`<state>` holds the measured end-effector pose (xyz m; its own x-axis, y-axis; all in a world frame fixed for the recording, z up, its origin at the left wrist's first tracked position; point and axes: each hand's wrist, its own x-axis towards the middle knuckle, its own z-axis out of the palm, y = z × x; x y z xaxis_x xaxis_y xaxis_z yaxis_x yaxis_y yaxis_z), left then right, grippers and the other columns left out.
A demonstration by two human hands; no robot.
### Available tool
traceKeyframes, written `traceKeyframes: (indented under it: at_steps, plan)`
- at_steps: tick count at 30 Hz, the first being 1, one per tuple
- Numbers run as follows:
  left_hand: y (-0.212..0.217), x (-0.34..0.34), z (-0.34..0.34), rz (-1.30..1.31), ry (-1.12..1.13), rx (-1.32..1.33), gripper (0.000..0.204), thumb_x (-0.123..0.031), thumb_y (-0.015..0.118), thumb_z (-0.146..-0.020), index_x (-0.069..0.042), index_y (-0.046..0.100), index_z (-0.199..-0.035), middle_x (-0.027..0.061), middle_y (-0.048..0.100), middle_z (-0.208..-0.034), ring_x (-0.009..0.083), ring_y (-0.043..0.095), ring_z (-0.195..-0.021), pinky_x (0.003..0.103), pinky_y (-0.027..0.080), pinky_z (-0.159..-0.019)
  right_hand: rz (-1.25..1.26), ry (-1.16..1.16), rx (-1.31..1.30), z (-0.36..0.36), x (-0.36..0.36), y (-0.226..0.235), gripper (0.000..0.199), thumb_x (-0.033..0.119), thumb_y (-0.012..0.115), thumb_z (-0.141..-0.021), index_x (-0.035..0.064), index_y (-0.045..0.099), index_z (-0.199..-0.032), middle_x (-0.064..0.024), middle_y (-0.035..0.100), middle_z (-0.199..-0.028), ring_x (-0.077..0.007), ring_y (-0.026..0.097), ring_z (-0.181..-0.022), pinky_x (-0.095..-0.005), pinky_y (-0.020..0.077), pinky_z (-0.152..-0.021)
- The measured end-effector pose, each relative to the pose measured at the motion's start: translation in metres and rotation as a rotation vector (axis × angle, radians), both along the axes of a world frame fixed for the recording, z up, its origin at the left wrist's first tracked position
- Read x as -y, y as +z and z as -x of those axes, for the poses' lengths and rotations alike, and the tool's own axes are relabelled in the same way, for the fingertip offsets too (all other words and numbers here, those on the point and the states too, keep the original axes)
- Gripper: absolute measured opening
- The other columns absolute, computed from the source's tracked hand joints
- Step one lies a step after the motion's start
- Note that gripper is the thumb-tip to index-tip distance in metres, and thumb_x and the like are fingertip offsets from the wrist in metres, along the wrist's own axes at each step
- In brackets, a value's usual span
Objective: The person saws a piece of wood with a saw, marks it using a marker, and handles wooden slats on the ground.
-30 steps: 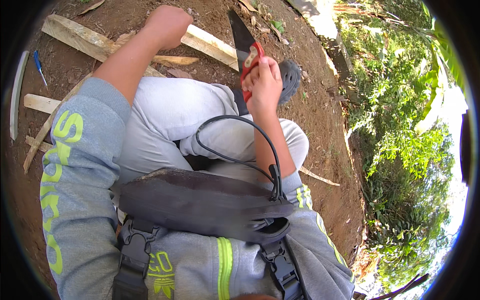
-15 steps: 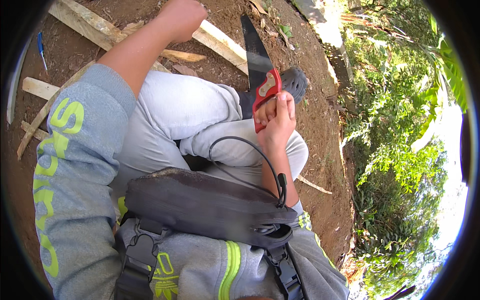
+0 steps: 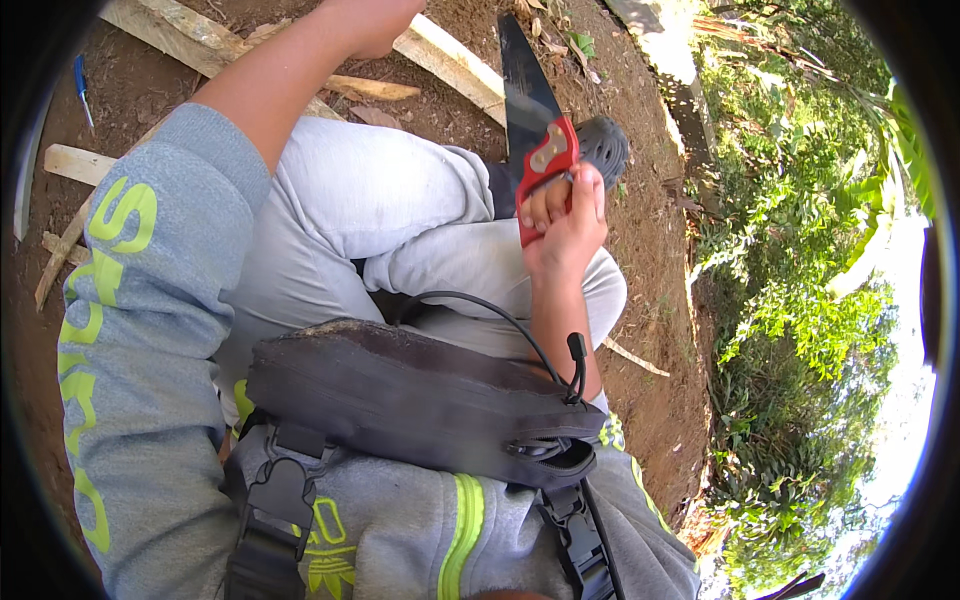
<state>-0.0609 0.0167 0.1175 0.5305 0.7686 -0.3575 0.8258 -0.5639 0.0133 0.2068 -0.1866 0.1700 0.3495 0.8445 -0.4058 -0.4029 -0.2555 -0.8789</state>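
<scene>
My right hand (image 3: 570, 222) is closed around the red handle of a hand saw (image 3: 548, 152). The dark blade points away from me, its tip near the top edge, and crosses the end of a pale wooden plank (image 3: 455, 75). Whether the teeth touch the wood, I cannot tell. My left hand (image 3: 378, 22) is at the far end of my outstretched arm, against that same plank. The top edge of the picture cuts it off and its fingers are hidden.
More rough planks (image 3: 185, 35) lie on the soil at the upper left, near a blue-handled tool (image 3: 82, 88). My bent legs (image 3: 390, 195) and a dark shoe (image 3: 604, 146) are close to the saw. A black bag (image 3: 420, 400) crosses my lap. Greenery (image 3: 790, 300) grows at the right.
The view has shifted slightly, so the saw, both hands and the plank sit a little higher in it. The black cord by the bag has moved. My grip on the saw is unchanged.
</scene>
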Motion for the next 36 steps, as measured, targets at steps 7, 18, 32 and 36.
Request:
traceKeyframes:
  at_steps: [7,18,32,36]
  plan:
    - [0.0,0.001,-0.003,0.065,0.008,0.004,0.018,-0.019,0.075,-0.075,-0.009,0.083,-0.088,0.0146,0.081,-0.093,0.0326,0.079,-0.092,0.048,0.062,-0.078,0.04,0.027,0.101,0.018,-0.065,-0.04,0.019,0.024,0.053,-0.114,0.0079,0.055,-0.106,0.0029,0.042,-0.059,-0.0088,0.034,-0.044,-0.0309,0.0345,-0.042]
    - [0.013,0.0,-0.006,0.048,-0.005,0.013,0.018,-0.02,0.075,-0.076,-0.009,0.083,-0.089,0.0145,0.081,-0.095,0.0316,0.079,-0.093,0.046,0.062,-0.078,0.027,-0.001,0.087,0.02,-0.081,-0.041,0.016,0.022,0.054,-0.114,0.0077,0.057,-0.107,0.003,0.042,-0.06,-0.0089,0.034,-0.045,-0.0305,0.0343,-0.044]
    - [0.001,-0.002,-0.002,0.063,0.003,0.05,0.018,-0.02,0.076,-0.077,-0.01,0.083,-0.089,0.0138,0.081,-0.095,0.0322,0.079,-0.092,0.048,0.062,-0.079,0.026,0.031,0.108,0.019,-0.068,-0.04,0.021,0.025,0.059,-0.113,0.0056,0.055,-0.106,0.003,0.045,-0.061,-0.0087,0.037,-0.046,-0.03,0.035,-0.044]
    - [-0.009,-0.01,0.001,-0.037,0.002,0.058,0.018,-0.021,0.075,-0.077,-0.01,0.083,-0.089,0.0143,0.081,-0.094,0.0322,0.079,-0.092,0.047,0.062,-0.078,-0.019,0.077,0.114,-0.002,-0.002,-0.001,0.018,0.023,0.058,-0.113,0.006,0.054,-0.108,0.0026,0.04,-0.059,-0.0092,0.037,-0.044,-0.0296,0.0349,-0.04]
